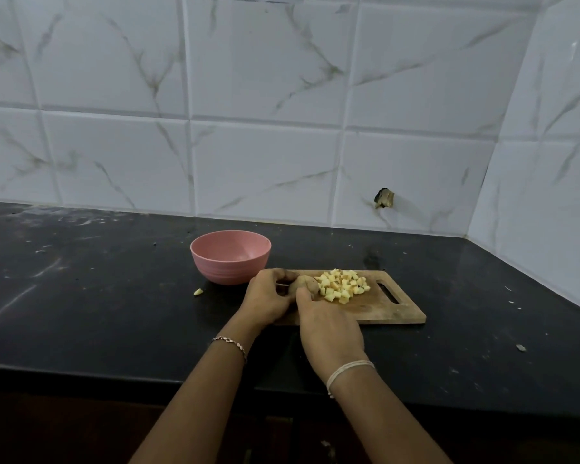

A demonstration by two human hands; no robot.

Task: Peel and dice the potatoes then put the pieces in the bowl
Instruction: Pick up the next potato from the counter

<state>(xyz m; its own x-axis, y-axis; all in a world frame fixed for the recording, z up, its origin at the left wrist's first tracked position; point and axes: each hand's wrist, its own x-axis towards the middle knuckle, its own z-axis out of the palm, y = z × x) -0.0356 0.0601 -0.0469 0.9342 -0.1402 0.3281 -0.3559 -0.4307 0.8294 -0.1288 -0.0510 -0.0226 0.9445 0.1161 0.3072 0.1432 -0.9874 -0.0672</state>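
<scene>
head view, looking down past two bare forearms. left hand curled over the left end of the wooden cutting board, fingers bent around a whole brown potato, closed on its left side. right hand laid palm down just in front of the same potato, thumb and fingertips pressed to its near edge, fingers partly folded; cannot tell whether anything else sits under that palm. something dark and thin showing between the two hands at the potato's left, too small to name. thin chain bracelet on the left wrist, pale thread band wound around the right wrist.

just right of the potato, touching it, a heap of pale yellow diced potato pieces piled near the middle of the board, some with reddish skin still on. slot handle cut into the board's right end, bare wood around it.

pink bowl upright on the counter just behind and left of the board, near the left hand, nothing visible inside. one small pale scrap lying on the counter in front of the bowl, apart from the board.

black stone counter, scuffed and smeared with light streaks, a few crumbs scattered on the right. white marble-veined wall tiles behind, turning a corner at the right, with a chipped hole low in one tile.
</scene>
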